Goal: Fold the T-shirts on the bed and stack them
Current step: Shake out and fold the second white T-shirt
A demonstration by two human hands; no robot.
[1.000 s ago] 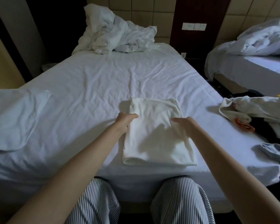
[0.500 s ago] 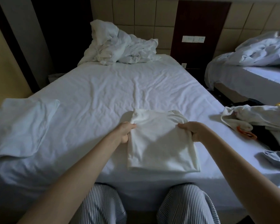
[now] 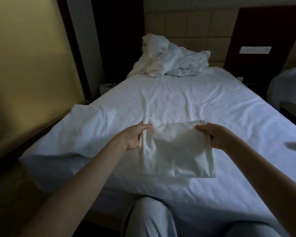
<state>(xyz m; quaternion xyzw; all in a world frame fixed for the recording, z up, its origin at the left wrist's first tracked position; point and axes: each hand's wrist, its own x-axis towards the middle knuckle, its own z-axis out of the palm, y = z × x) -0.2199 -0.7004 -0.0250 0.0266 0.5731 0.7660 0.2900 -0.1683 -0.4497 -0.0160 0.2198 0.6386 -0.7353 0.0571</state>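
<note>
T-shirt (image 3: 174, 151), one only, white, folded into a neat rectangle, over the near half of the bed (image 3: 195, 103), roughly midway across. Hangs by its upper edge between two grips. Lower edge down close to the bed, touching or just clear of it, impossible to tell.

Left grip (image 3: 135, 135) closed on the upper left corner, thumb on top, fingers curled beneath the cloth. Right grip (image 3: 214, 137) closed the same way on the upper right corner, thumb over, fingers tucked under. Two bare forearms (image 3: 85, 177) reaching in from the lower corners of the view.

Also on the bed: one pillow (image 3: 85, 127) along the left side, near the left grip but apart from the T-shirt. One heap of crumpled white bedding (image 3: 171, 60) at the far end, against the padded headboard (image 3: 186, 26), well apart from the T-shirt and the pillow.

At the bottom, two knees in striped trousers (image 3: 149, 218), close against the foot of the bed. Right of the headboard, one dark panel (image 3: 263, 31) with one pale switch plate (image 3: 255, 50) on it. At the right edge, part of a second bed (image 3: 287, 86), blurred. On the left, one yellow wall (image 3: 27, 57).
</note>
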